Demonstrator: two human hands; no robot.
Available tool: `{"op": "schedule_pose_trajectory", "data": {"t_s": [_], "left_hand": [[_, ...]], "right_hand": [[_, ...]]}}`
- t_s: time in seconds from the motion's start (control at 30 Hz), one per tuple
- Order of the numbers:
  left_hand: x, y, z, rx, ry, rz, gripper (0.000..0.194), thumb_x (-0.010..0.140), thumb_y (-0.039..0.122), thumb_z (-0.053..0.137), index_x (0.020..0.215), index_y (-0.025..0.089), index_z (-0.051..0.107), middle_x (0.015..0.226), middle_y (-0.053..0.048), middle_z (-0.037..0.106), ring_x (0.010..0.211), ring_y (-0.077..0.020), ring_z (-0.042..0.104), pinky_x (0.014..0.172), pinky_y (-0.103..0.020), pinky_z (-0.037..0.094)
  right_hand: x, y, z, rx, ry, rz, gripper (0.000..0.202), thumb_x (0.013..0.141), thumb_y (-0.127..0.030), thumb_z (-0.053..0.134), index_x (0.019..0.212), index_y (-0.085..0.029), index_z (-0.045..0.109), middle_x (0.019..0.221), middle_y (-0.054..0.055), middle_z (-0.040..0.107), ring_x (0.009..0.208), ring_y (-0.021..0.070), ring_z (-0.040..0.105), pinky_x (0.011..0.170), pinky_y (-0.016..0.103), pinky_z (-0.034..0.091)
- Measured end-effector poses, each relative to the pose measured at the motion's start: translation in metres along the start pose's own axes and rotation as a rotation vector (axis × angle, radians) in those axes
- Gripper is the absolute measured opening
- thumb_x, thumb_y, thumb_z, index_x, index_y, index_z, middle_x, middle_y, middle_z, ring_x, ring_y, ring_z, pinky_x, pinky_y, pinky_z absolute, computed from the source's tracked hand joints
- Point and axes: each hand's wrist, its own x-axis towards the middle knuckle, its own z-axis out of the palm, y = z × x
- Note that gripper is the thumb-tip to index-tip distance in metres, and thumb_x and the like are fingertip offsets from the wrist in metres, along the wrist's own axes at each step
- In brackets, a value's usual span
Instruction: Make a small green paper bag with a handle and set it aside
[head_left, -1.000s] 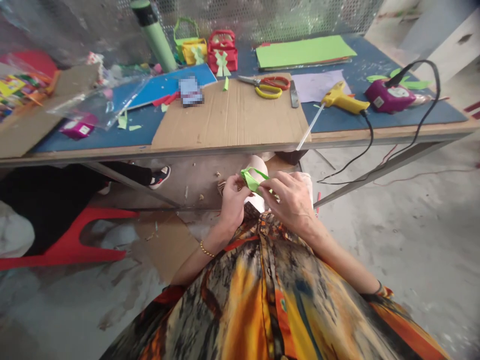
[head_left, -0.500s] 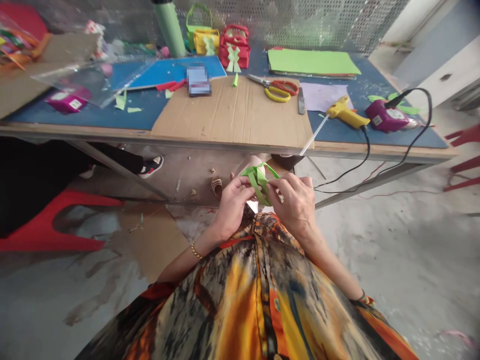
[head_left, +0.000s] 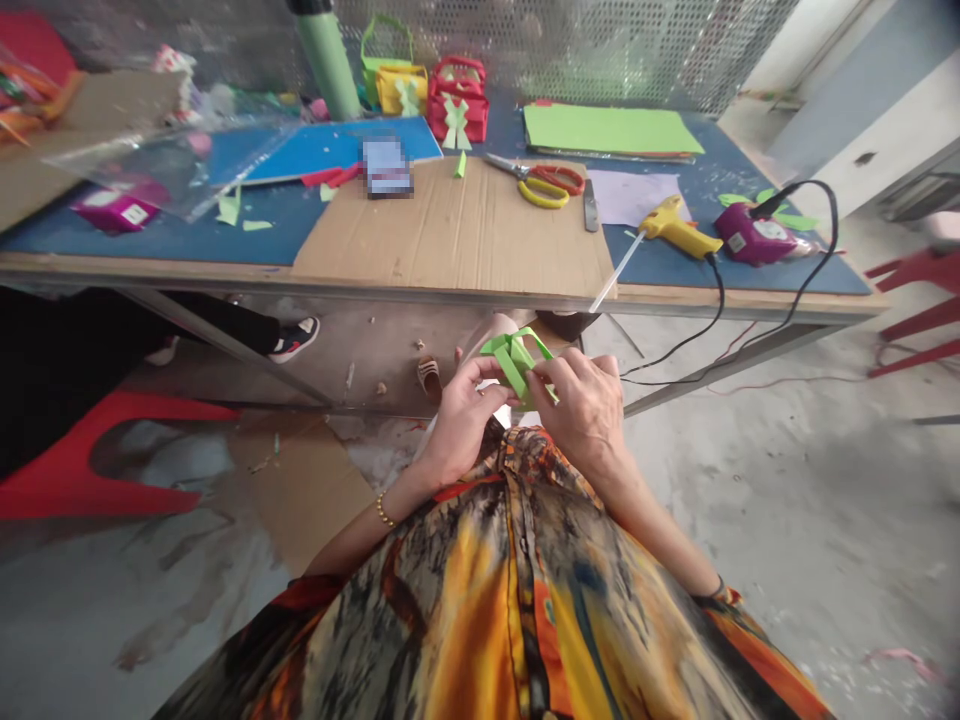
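Observation:
Between my two hands, over my lap and below the table's front edge, is a small green paper craft piece with folded strips and a looped band on its right. My left hand is closed on its left side, fingers behind and thumb in front. My right hand pinches its right side with thumb and fingertips, which partly cover it. The piece's underside is hidden by my fingers.
On the table lie a cardboard sheet, scissors, a metal blade, a yellow glue gun with its cord, green sheets and small paper bags. A red stool and another person's shoe are at left.
The view has shifted slightly, so the table things sit a little further left. Both hands keep hold of the green paper piece; my right fingers have moved slightly on it.

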Motion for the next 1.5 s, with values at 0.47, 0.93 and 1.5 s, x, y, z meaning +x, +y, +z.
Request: {"op": "schedule_pose_trajectory", "data": {"t_s": [0.47, 0.93, 1.5], "left_hand": [[-0.001, 0.005, 0.003, -0.053, 0.026, 0.000, 0.037, 0.073, 0.017, 0.082, 0.108, 0.016, 0.071, 0.095, -0.003, 0.075, 0.086, -0.0150, 0.071, 0.084, -0.029, 0.059], [0.002, 0.008, -0.007, -0.030, 0.027, -0.096, 0.041, 0.063, 0.037, 0.098, 0.090, 0.014, 0.078, 0.081, -0.006, 0.079, 0.068, -0.0184, 0.074, 0.072, -0.034, 0.062], [0.000, 0.007, -0.013, 0.112, 0.135, 0.067, 0.032, 0.069, 0.039, 0.092, 0.079, 0.016, 0.073, 0.077, 0.000, 0.072, 0.062, -0.0122, 0.068, 0.062, -0.025, 0.059]], "right_hand": [[0.001, -0.003, -0.010, -0.005, -0.123, -0.117, 0.035, 0.111, -0.030, 0.048, 0.089, -0.020, 0.072, 0.082, 0.005, 0.069, 0.074, 0.0187, 0.055, 0.074, 0.036, 0.031], [-0.001, -0.015, -0.015, -0.026, -0.049, -0.173, 0.027, 0.107, -0.022, 0.053, 0.088, -0.020, 0.071, 0.081, 0.006, 0.067, 0.077, 0.0222, 0.050, 0.072, 0.038, 0.028], [-0.004, -0.007, -0.027, 0.222, 0.163, 0.029, 0.022, 0.106, -0.026, 0.054, 0.107, -0.024, 0.076, 0.088, 0.007, 0.070, 0.081, 0.0216, 0.061, 0.078, 0.041, 0.043]]}}
